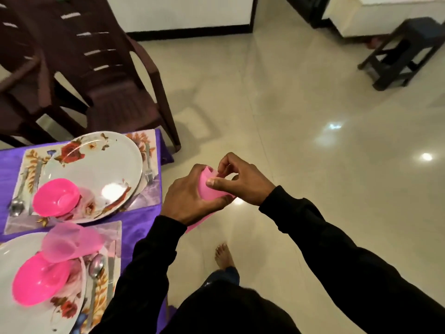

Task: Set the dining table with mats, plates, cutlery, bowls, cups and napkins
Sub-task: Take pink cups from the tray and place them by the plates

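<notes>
My left hand [190, 198] and my right hand [237, 180] both hold a pink napkin [209, 194] over the floor, right of the table; my right fingers pinch its top edge. On the purple-clothed table [142, 220] lie two floral mats. The far mat [149, 196] carries a white flowered plate [103, 165] with a pink bowl [56, 197], a fork [148, 165] and a spoon [18, 201]. The near plate [16, 251] holds a pink bowl [41, 278] and a translucent pink cup [69, 242] lying on its side, with a spoon [95, 273] beside it.
A dark brown plastic chair [108, 75] stands at the table's far end, another one [16, 68] to its left. A dark stool [404, 51] is on the tiled floor at the upper right. My bare foot [224, 255] shows below my hands.
</notes>
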